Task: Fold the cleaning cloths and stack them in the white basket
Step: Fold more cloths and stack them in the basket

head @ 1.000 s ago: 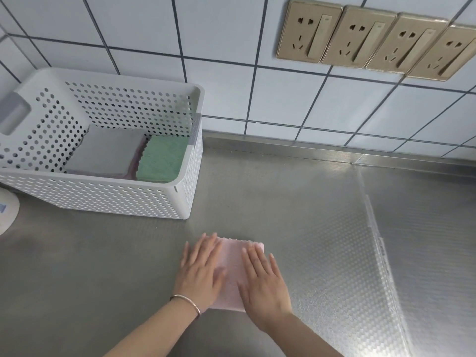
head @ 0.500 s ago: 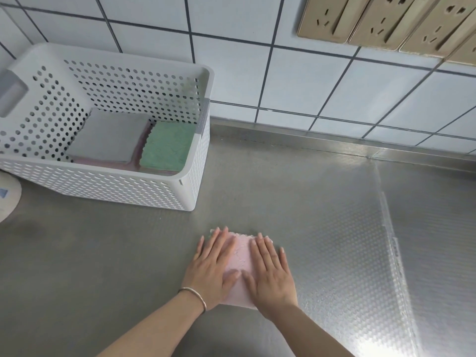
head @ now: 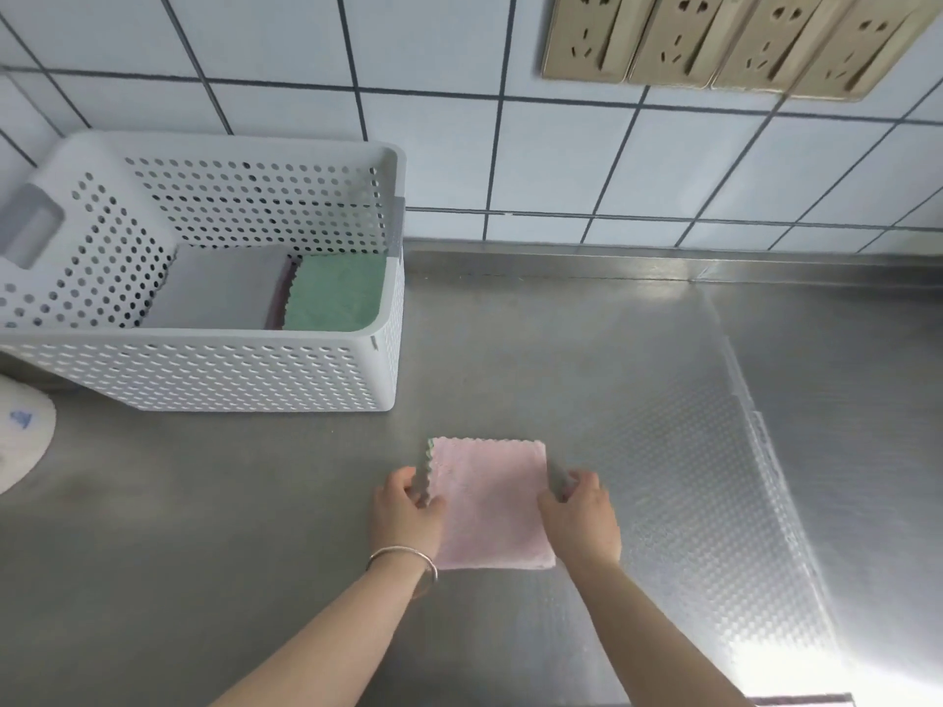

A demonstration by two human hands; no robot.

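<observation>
A folded pink cloth (head: pixel 491 505) lies flat on the steel counter in front of me. My left hand (head: pixel 405 507) pinches its left edge and my right hand (head: pixel 581 510) pinches its right edge. The white perforated basket (head: pixel 214 372) stands at the back left against the tiled wall. Inside it lie a folded grey cloth (head: pixel 219 288) on the left and a folded green cloth (head: pixel 337 293) on the right, with a dark pink cloth edge showing between them.
The steel counter (head: pixel 561 359) has an embossed panel (head: pixel 714 477) to the right. A white round object (head: pixel 20 441) sits at the left edge. Several wall sockets (head: pixel 724 38) hang on the tiles above.
Both hands have left the top of the pink cloth, where they pressed flat, and moved apart to grip its left and right edges.
</observation>
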